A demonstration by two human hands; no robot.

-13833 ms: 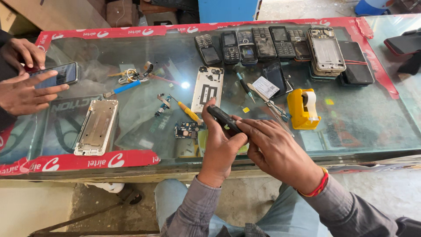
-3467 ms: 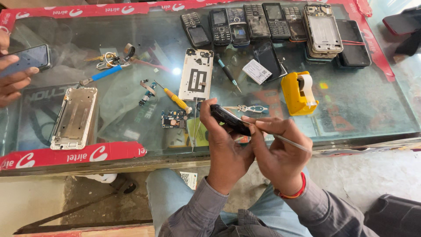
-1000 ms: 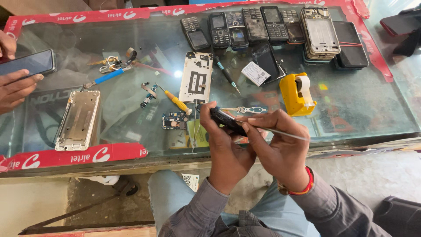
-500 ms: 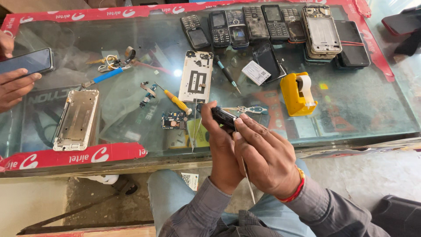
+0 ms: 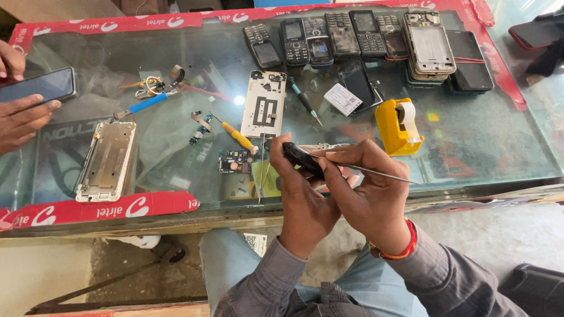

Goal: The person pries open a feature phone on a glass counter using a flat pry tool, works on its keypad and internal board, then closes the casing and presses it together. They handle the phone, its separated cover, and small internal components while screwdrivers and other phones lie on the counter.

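The left hand (image 5: 305,196) grips a small black phone (image 5: 302,159) just above the near edge of the glass counter (image 5: 470,141), fingers curled around it. The right hand (image 5: 367,188) pinches a thin metal tool (image 5: 376,171), whose shaft now points out to the right; half a second ago this hand lay over the phone with the tool hanging downward. On the counter, the yellow tape dispenser (image 5: 398,126), yellow screwdriver (image 5: 238,138) and white phone back (image 5: 264,104) have not moved. Another person's hand (image 5: 20,120) at far left holds a dark phone (image 5: 38,86).
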